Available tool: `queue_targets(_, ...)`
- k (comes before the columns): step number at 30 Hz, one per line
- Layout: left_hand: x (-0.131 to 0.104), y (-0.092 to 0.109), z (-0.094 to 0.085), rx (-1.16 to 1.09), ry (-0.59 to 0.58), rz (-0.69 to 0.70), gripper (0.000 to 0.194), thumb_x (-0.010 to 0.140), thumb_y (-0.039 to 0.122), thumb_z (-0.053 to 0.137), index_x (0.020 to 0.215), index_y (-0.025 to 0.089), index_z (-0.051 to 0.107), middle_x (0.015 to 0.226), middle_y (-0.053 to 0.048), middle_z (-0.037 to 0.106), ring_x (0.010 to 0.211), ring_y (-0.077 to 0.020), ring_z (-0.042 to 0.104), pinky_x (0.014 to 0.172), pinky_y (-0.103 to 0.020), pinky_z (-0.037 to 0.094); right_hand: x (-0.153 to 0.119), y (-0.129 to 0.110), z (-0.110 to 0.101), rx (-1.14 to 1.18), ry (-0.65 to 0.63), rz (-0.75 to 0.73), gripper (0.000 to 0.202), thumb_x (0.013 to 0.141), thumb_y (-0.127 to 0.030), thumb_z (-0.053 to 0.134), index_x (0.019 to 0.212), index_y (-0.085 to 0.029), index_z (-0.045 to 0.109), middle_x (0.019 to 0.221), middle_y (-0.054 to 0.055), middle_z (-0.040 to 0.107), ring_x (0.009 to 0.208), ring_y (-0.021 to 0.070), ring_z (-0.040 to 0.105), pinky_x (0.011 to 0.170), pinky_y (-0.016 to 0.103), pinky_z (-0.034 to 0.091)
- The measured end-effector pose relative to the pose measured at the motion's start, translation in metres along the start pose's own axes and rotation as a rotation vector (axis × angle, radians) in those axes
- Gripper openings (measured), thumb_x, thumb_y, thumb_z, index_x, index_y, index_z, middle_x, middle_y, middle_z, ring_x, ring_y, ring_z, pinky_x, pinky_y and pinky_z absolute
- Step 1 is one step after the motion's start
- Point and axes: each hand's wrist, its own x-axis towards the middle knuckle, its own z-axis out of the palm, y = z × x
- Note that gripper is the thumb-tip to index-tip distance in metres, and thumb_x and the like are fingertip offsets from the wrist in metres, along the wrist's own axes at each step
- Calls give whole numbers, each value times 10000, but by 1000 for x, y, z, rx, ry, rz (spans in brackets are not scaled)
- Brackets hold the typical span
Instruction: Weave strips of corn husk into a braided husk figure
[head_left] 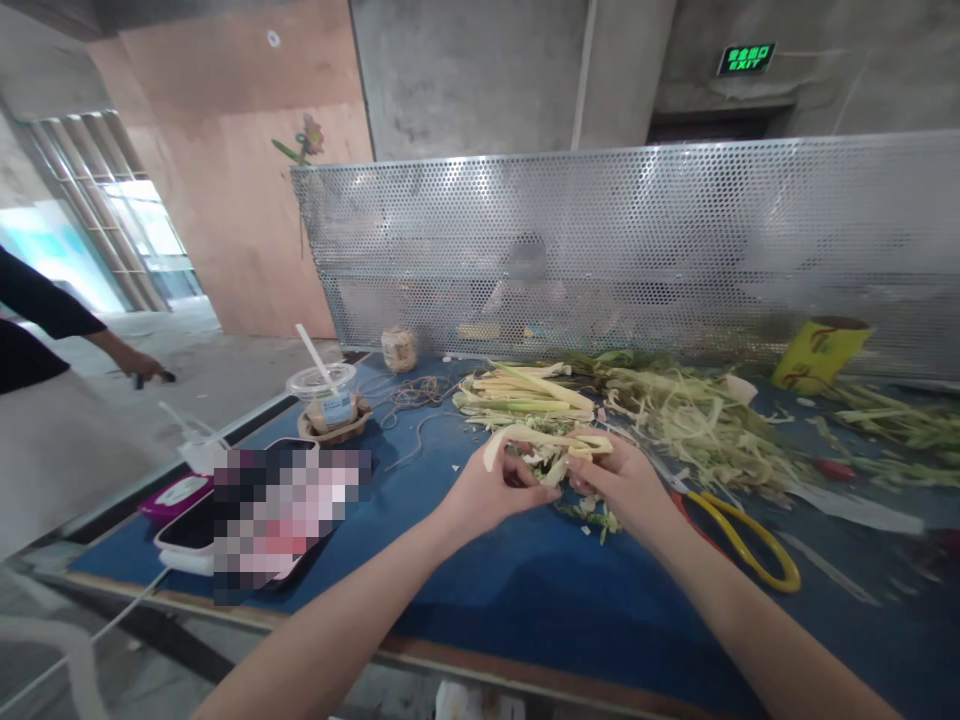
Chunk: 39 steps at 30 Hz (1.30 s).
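Near the middle of the frame, just above the front part of the blue table (450, 610), a pale plant strip (551, 439) spans both hands. The fingers of the right hand (622, 474) are closed on its folded end; those of the left hand (484, 482) curl beneath the loose, drooping end, and whether they pinch it I cannot tell. It should handle as something very light, limp and easily torn, best taken lightly at the thicker, folded end.

Beneath the hands lie green trimmings (596, 515); just beyond is a heap of pale stalks (525, 392). Right of centre, shredded leaves (690, 425) spread out, with yellow-handled scissors (786, 572) nearer the lower right and a yellow roll (817, 358) behind. Left of centre are loose twine (421, 390), a jar (399, 350) and a lidded cup (330, 405). At the left edge, a person's dark sleeve (45, 295) shows.
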Motion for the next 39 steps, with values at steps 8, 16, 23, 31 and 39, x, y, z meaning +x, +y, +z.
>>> queue_targets(8,-4,8,3,70,-35,-34,374,558,325,704,655,182,373,508,61,496,462,-76,444,460,-207,341,-3,-6,4,97,23,-4,299,641,-314,693,893,-187,595,552,-59,454,463,56,380,435,198,323)
queue_targets(16,-10,-3,3,60,-431,-177,474,511,350,735,723,200,339,581,26,575,469,-100,503,432,-205,380,2,-12,-8,69,155,-44,293,650,-355,676,875,-186,591,643,-24,491,504,72,400,449,210,350)
queue_targets(23,-10,7,0,165,-486,-97,373,570,406,701,744,166,475,670,-9,584,614,-126,546,532,-219,398,-2,-13,-10,-207,-64,-98,279,732,-334,605,975,-199,590,673,-4,521,542,93,447,500,229,408)
queue_targets(31,-1,3,3,-114,-12,81,307,727,381,588,896,177,432,721,-9,592,639,-110,547,595,-232,424,-10,-18,-2,-554,-48,-227,237,738,-282,568,960,-233,636,873,50,620,759,179,584,679,304,504)
queue_targets(39,3,7,6,-435,67,13,555,670,340,668,1154,159,466,633,19,604,539,-73,523,548,-196,393,-12,-10,0,-646,-49,-323,368,768,-327,554,1129,-255,576,895,65,653,665,178,604,592,305,523)
